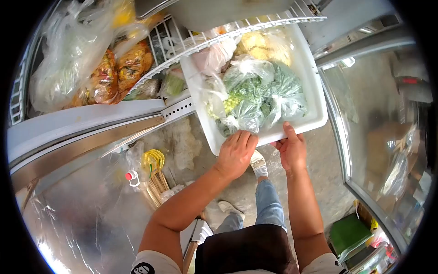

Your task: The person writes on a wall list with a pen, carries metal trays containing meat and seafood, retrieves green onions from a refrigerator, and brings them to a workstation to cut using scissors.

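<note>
A white plastic tray (320,107) juts out from under a wire shelf of an upright fridge. In it lie knotted clear bags of leafy greens (285,89), a bag of pale yellow food (264,45) and a pinkish bag (214,57). My left hand (237,153) is closed over the tray's front rim, its fingertips beside a bag of greens (244,116). My right hand (292,148) grips the same rim farther right, thumb on top and the other fingers partly hidden underneath.
Bags of orange-brown food (132,64) and a large clear bag (68,59) fill the fridge at left. Above the tray runs the wire shelf (242,31). Glass doors flank me. A red-capped bottle (132,177) stands below left; a green box (349,235) is at lower right.
</note>
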A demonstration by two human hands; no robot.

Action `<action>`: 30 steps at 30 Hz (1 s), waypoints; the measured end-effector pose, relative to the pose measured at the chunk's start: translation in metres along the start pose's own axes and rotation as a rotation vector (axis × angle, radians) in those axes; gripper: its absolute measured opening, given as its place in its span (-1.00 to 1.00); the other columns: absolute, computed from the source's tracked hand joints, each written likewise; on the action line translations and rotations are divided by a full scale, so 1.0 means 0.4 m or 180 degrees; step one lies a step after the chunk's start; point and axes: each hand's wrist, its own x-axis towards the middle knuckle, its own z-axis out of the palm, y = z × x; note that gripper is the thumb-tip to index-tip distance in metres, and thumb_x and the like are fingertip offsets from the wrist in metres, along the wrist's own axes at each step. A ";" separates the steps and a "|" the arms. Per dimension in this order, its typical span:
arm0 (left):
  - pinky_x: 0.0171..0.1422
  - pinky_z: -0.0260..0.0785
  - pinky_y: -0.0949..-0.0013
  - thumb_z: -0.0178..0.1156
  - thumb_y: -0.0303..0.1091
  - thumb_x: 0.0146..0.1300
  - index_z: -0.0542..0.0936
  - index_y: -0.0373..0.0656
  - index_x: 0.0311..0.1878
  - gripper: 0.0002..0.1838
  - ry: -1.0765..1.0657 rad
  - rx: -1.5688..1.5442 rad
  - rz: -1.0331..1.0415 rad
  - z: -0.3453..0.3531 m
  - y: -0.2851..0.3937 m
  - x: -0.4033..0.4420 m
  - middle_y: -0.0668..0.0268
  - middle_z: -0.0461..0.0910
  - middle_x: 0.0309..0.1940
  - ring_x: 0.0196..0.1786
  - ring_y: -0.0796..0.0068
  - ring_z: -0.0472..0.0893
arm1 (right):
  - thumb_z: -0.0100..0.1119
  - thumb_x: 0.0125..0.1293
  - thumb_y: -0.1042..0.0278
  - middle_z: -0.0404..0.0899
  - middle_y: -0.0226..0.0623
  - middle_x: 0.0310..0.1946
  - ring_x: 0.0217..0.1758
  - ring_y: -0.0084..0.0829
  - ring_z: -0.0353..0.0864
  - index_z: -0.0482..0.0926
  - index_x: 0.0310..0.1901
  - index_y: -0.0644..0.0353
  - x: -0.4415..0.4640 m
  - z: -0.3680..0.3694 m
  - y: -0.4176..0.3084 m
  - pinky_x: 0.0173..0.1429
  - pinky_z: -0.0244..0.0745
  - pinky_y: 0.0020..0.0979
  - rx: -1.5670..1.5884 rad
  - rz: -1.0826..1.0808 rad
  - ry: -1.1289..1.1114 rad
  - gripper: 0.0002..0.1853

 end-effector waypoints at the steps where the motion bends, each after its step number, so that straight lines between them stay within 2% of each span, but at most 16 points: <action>1: 0.00 0.33 0.21 0.16 -0.54 -0.10 0.45 -0.25 -0.18 -0.68 -0.0344 -0.0245 -0.0061 -0.016 -0.006 0.008 0.15 0.42 -0.26 -0.11 0.14 0.45 | 0.06 0.26 0.26 0.49 -0.18 -0.16 -0.17 -0.31 0.56 0.33 0.03 0.33 0.002 0.003 -0.001 -0.20 0.55 -0.30 -0.0009 0.0021 -0.0019 -0.61; 3: 0.10 0.29 0.15 0.19 -0.49 -0.08 0.45 -0.26 -0.13 -0.64 -0.0655 -0.0467 -0.0175 -0.071 -0.003 0.028 0.09 0.42 -0.15 -0.01 0.09 0.43 | 0.06 0.22 0.31 0.54 -0.23 -0.24 -0.24 -0.34 0.59 0.38 -0.05 0.29 0.003 0.006 -0.005 -0.29 0.57 -0.34 -0.0122 0.0065 -0.0013 -0.68; 5: 0.28 0.09 0.04 0.26 -0.34 -0.07 0.39 -0.25 0.06 -0.44 0.0385 -0.0192 -0.0196 -0.148 0.000 0.057 -0.10 0.24 0.14 0.21 -0.05 0.26 | 0.04 0.22 0.31 0.53 -0.23 -0.26 -0.28 -0.33 0.59 0.38 -0.06 0.28 0.010 0.012 -0.003 -0.32 0.58 -0.34 0.0050 0.0169 -0.0018 -0.70; 6: 0.34 -0.08 -0.05 0.30 -0.20 -0.06 0.24 -0.23 0.22 -0.24 0.0997 0.0138 -0.0435 -0.132 -0.048 0.047 -0.24 0.00 0.27 0.31 -0.16 0.09 | 0.03 0.22 0.31 0.52 -0.23 -0.28 -0.32 -0.32 0.59 0.39 -0.08 0.28 0.013 0.013 0.000 -0.34 0.58 -0.35 0.0242 0.0278 0.0035 -0.71; 8: 0.30 -0.02 -0.16 0.25 -0.13 0.03 0.15 -0.32 0.26 -0.20 0.1203 0.0249 -0.1654 -0.114 -0.093 0.064 -0.30 -0.10 0.29 0.31 -0.23 0.09 | 0.06 0.17 0.30 0.50 -0.26 -0.17 -0.18 -0.36 0.56 0.36 -0.03 0.23 0.016 0.014 -0.004 -0.25 0.57 -0.34 0.0220 0.0518 -0.0217 -0.66; 12: 0.31 0.11 0.02 0.25 -0.13 0.03 0.15 -0.35 0.25 -0.19 0.0892 -0.0513 -0.1975 -0.085 -0.112 0.090 -0.34 -0.21 0.30 0.29 -0.31 0.10 | 0.03 0.16 0.36 0.49 -0.33 -0.21 -0.17 -0.37 0.54 0.36 -0.06 0.17 0.038 0.014 -0.032 -0.18 0.55 -0.33 0.0161 0.0554 -0.0228 -0.71; 14: 0.28 0.20 0.17 0.26 -0.12 0.01 0.13 -0.32 0.27 -0.17 0.0741 -0.0709 -0.1705 -0.081 -0.135 0.104 -0.36 -0.27 0.31 0.29 -0.35 0.08 | 0.04 0.16 0.40 0.48 -0.29 -0.20 -0.17 -0.37 0.52 0.38 -0.08 0.19 0.070 0.008 -0.046 -0.19 0.52 -0.29 0.0280 0.0267 -0.0035 -0.73; 16: 0.33 0.12 0.15 0.25 -0.16 0.03 0.14 -0.28 0.27 -0.21 0.0817 -0.0898 -0.1680 -0.081 -0.175 0.154 -0.30 -0.26 0.33 0.32 -0.26 0.08 | 0.03 0.16 0.43 0.48 -0.31 -0.24 -0.18 -0.38 0.52 0.37 -0.11 0.21 0.110 0.050 -0.070 -0.19 0.52 -0.33 0.0413 0.0065 0.0232 -0.75; 18: 0.40 0.01 0.20 0.21 -0.27 0.07 0.07 -0.15 0.33 -0.23 0.0942 -0.1677 -0.1320 -0.076 -0.250 0.190 -0.07 -0.29 0.40 0.39 -0.09 0.02 | 0.02 0.16 0.46 0.46 -0.29 -0.24 -0.18 -0.37 0.52 0.33 -0.08 0.22 0.154 0.082 -0.092 -0.16 0.51 -0.34 0.0443 0.0012 0.0122 -0.73; 19: 0.41 -0.05 0.22 0.16 -0.29 0.12 0.08 -0.20 0.32 -0.28 0.1056 -0.1794 -0.1359 -0.078 -0.278 0.191 0.00 -0.10 0.38 0.40 0.02 0.04 | 0.02 0.17 0.45 0.46 -0.28 -0.22 -0.18 -0.36 0.52 0.32 -0.06 0.22 0.176 0.090 -0.092 -0.17 0.52 -0.34 0.0409 -0.0077 0.0002 -0.72; 20: 0.41 -0.05 0.22 0.16 -0.29 0.12 0.08 -0.20 0.32 -0.28 0.1069 -0.1794 -0.1379 -0.078 -0.312 0.176 0.00 -0.10 0.38 0.40 0.02 0.04 | 0.02 0.18 0.44 0.46 -0.28 -0.20 -0.17 -0.35 0.52 0.30 -0.04 0.22 0.194 0.088 -0.096 -0.17 0.53 -0.34 0.0377 -0.0174 -0.0111 -0.70; 22: 0.38 0.01 0.18 0.16 -0.20 0.13 0.08 -0.26 0.31 -0.26 0.1572 -0.0522 -0.0786 -0.081 -0.388 0.126 -0.02 0.12 0.29 0.34 0.03 0.15 | 0.01 0.20 0.40 0.45 -0.26 -0.16 -0.13 -0.33 0.53 0.27 -0.01 0.23 0.221 0.103 -0.117 -0.16 0.56 -0.34 0.0242 -0.0202 0.0003 -0.67; 24: 0.33 0.09 0.16 0.18 -0.15 0.11 0.10 -0.27 0.29 -0.24 0.1612 0.0996 -0.1720 -0.085 -0.421 0.096 0.00 0.25 0.20 0.25 0.03 0.27 | 0.02 0.23 0.36 0.46 -0.25 -0.16 -0.10 -0.32 0.53 0.29 -0.02 0.24 0.251 0.107 -0.126 -0.12 0.57 -0.34 0.0216 -0.0237 -0.0109 -0.69; 25: 0.33 0.09 0.16 0.18 -0.15 0.11 0.10 -0.27 0.29 -0.24 0.1594 0.0994 -0.1702 -0.072 -0.452 0.077 0.00 0.25 0.20 0.25 0.03 0.27 | 0.03 0.24 0.33 0.47 -0.25 -0.17 -0.12 -0.32 0.54 0.31 -0.03 0.24 0.258 0.118 -0.129 -0.13 0.57 -0.34 0.0250 -0.0188 -0.0108 -0.70; 28: 0.25 0.20 0.17 0.24 -0.12 0.05 0.13 -0.32 0.24 -0.22 0.0415 0.1405 -0.2750 -0.067 -0.528 0.103 -0.07 0.27 0.15 0.18 0.01 0.34 | 0.04 0.29 0.20 0.53 -0.23 -0.14 -0.08 -0.35 0.55 0.38 -0.03 0.24 0.280 0.115 -0.121 -0.02 0.55 -0.35 0.0313 -0.0382 -0.0406 -0.67; 30: 0.21 0.23 0.15 0.28 -0.15 0.03 0.22 -0.29 0.16 -0.30 0.0363 0.1260 -0.2851 -0.084 -0.535 0.124 -0.01 0.32 0.08 0.12 0.04 0.37 | 0.04 0.30 0.15 0.50 -0.18 -0.08 -0.04 -0.31 0.53 0.35 0.02 0.27 0.245 0.126 -0.125 0.00 0.50 -0.33 0.0357 -0.0244 -0.0300 -0.60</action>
